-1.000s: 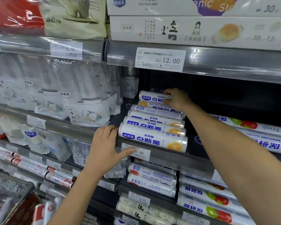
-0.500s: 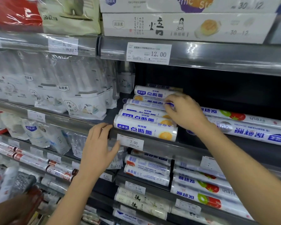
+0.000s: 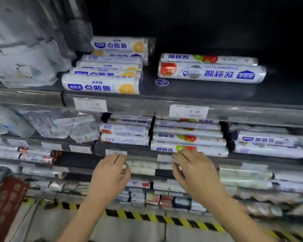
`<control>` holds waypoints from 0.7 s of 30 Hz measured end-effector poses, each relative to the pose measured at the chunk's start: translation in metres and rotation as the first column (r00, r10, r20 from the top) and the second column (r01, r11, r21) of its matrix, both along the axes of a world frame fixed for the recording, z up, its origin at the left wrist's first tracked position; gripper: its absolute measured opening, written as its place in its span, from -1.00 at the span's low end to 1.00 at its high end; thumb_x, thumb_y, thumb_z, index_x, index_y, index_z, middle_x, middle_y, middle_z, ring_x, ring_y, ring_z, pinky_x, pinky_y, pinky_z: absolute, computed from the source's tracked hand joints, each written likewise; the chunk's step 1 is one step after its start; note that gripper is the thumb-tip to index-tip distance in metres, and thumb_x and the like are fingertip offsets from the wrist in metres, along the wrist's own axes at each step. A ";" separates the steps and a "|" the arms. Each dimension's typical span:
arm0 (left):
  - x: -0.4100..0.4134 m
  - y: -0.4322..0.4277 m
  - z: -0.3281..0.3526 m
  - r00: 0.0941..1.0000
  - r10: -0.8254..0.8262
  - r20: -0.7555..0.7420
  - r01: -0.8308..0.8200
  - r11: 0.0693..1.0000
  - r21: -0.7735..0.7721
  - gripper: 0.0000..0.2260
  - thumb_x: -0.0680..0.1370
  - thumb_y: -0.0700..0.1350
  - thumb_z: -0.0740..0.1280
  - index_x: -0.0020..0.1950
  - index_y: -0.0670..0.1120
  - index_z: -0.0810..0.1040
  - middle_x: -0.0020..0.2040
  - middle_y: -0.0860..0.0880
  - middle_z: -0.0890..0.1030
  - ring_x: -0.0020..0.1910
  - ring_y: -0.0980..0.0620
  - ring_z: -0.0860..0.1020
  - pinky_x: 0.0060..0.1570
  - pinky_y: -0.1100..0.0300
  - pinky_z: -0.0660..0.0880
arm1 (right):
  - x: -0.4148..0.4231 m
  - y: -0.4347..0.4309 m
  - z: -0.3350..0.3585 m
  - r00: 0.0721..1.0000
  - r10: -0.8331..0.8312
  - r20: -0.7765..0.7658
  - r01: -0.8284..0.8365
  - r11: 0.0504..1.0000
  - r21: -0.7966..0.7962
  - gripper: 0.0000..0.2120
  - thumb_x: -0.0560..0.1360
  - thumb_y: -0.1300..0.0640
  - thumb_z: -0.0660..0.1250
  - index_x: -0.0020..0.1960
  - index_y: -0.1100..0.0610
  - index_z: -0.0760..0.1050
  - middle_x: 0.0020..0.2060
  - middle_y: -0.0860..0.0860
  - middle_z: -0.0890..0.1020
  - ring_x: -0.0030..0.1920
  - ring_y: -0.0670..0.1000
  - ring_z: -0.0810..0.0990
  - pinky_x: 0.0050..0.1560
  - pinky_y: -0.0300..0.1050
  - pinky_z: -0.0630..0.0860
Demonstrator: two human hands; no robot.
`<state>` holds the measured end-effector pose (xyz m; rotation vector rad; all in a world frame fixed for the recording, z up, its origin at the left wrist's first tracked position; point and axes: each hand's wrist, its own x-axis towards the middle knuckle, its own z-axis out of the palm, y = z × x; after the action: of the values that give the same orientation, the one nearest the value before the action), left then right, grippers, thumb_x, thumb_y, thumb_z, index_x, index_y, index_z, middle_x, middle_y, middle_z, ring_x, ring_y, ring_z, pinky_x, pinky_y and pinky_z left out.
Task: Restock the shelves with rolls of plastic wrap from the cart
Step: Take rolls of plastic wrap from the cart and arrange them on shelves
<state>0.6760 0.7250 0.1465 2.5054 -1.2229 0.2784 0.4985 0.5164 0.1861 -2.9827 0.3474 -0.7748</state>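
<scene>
1. Head camera view, blurred by motion: the left hand (image 3: pixel 110 177) and the right hand (image 3: pixel 194 175) reach side by side toward stocked shop shelves.
2. Both hands are relaxed and loosely spread, and as far as the blur shows, neither grasps anything.
3. Just above the right fingers (image 3: pixel 182 155) lies a row of rolls (image 3: pixel 187 148), slim glossy cylinders in clear film with fruit print. I cannot tell whether the fingertips touch it.
4. Well above the left fingers (image 3: pixel 118 158), a stack of short rolls (image 3: pixel 101 84) sits on a higher shelf. They are white, shiny tubes with blue lettering and an orange slice.
5. Well above the right fingers, two long rolls (image 3: pixel 211 72) lie lengthwise, printed with tomatoes.
6. A smooth grey shelf rail (image 3: pixel 147 105) with a paper price tag (image 3: pixel 90 104) runs between those rolls and the fingers.
7. Crinkled soft bags (image 3: pixel 24 63) sit far up and left of the left fingers.
8. Yellow-black striped tape (image 3: pixel 147 217) crosses the floor below the wrists.
</scene>
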 end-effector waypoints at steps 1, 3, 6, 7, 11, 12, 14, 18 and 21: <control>-0.010 -0.006 -0.011 0.999 -0.039 -0.017 0.039 0.999 0.026 -0.77 0.49 -0.05 0.34 0.07 -0.12 0.66 -0.05 -0.05 0.65 -0.15 -0.11 0.64 -0.17 0.02 0.61 | -0.013 0.000 -0.018 0.998 -0.039 -0.048 0.041 0.999 0.029 -0.73 0.55 0.06 0.19 -0.03 0.10 0.64 -0.14 0.02 0.65 -0.17 0.10 0.63 -0.16 0.01 0.59; -0.029 -0.016 -0.032 0.992 -0.120 -0.044 0.122 0.990 0.064 -0.83 0.46 -0.13 0.42 0.03 -0.13 0.66 -0.07 -0.05 0.64 -0.16 -0.12 0.64 -0.22 0.01 0.61 | -0.039 0.001 -0.051 0.984 -0.140 -0.113 0.148 0.986 0.074 -0.78 0.51 0.09 0.25 -0.02 0.12 0.65 -0.15 0.04 0.66 -0.17 0.12 0.64 -0.14 0.03 0.61; -0.055 -0.028 -0.056 0.966 -0.247 -0.077 0.255 0.958 0.129 -0.86 0.44 -0.17 0.46 -0.01 -0.11 0.65 -0.10 -0.03 0.63 -0.17 -0.10 0.64 -0.21 0.04 0.59 | -0.085 0.009 -0.090 0.939 -0.286 -0.191 0.310 0.944 0.111 -0.84 0.43 0.15 0.43 0.01 0.13 0.65 -0.12 0.05 0.66 -0.16 0.13 0.63 -0.15 0.00 0.58; -0.063 -0.032 -0.063 0.953 -0.288 -0.092 0.299 0.942 0.153 -0.88 0.47 -0.14 0.40 -0.02 -0.10 0.64 -0.10 -0.03 0.63 -0.18 -0.08 0.64 -0.21 0.05 0.59 | -0.100 0.014 -0.100 0.916 -0.339 -0.216 0.368 0.923 0.112 -0.83 0.41 0.16 0.47 0.00 0.13 0.64 -0.12 0.05 0.65 -0.15 0.12 0.63 -0.14 -0.02 0.56; -0.100 -0.041 -0.096 0.881 -0.413 -0.231 0.464 0.847 0.259 -0.82 0.44 -0.14 0.49 0.03 -0.07 0.65 -0.03 -0.02 0.65 -0.11 -0.07 0.65 -0.18 0.03 0.61 | -0.158 0.052 -0.133 0.806 -0.521 -0.283 0.574 0.805 0.152 -0.85 0.46 0.16 0.40 0.01 0.13 0.65 -0.08 0.05 0.66 -0.08 0.12 0.64 -0.06 -0.02 0.59; -0.109 -0.042 -0.104 0.851 -0.461 -0.251 0.519 0.810 0.273 -0.82 0.45 -0.12 0.49 0.04 -0.05 0.65 -0.04 0.01 0.64 -0.11 -0.04 0.65 -0.18 0.05 0.60 | -0.171 0.064 -0.139 0.774 -0.567 -0.280 0.621 0.767 0.164 -0.84 0.45 0.16 0.39 0.01 0.12 0.65 -0.08 0.04 0.67 -0.08 0.11 0.65 -0.06 -0.03 0.59; -0.127 -0.045 -0.115 0.774 -0.577 -0.259 0.632 0.721 0.283 -0.90 0.53 -0.04 0.35 -0.02 -0.01 0.62 -0.10 0.05 0.60 -0.14 0.00 0.61 -0.19 0.09 0.57 | -0.193 0.088 -0.145 0.694 -0.662 -0.283 0.717 0.672 0.185 -0.84 0.42 0.19 0.47 0.00 0.12 0.67 -0.09 0.03 0.67 -0.10 0.10 0.67 -0.08 -0.05 0.58; -0.156 -0.059 -0.128 0.622 -0.728 -0.288 0.783 0.579 0.228 -0.76 0.53 -0.01 0.14 -0.09 -0.05 0.58 -0.18 0.01 0.55 -0.21 -0.05 0.55 -0.24 0.07 0.51 | -0.233 0.136 -0.151 0.502 -0.793 -0.345 0.865 0.459 0.201 -0.77 0.35 0.19 0.56 0.00 0.11 0.67 -0.14 0.01 0.67 -0.17 0.10 0.65 -0.16 -0.04 0.57; -0.181 -0.074 -0.129 0.518 -0.827 -0.216 0.854 0.486 0.186 -0.79 0.51 -0.02 0.16 -0.13 -0.05 0.56 -0.20 0.00 0.54 -0.24 -0.05 0.54 -0.26 0.07 0.44 | -0.259 0.165 -0.157 0.390 -0.839 -0.380 0.920 0.339 0.195 -0.82 0.39 0.18 0.50 -0.01 0.11 0.66 -0.16 0.01 0.66 -0.20 0.10 0.63 -0.22 -0.01 0.58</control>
<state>0.4949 0.6511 0.0177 1.7088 -2.3893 -0.2948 0.2394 0.6814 0.0293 -2.2562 2.0126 -0.2729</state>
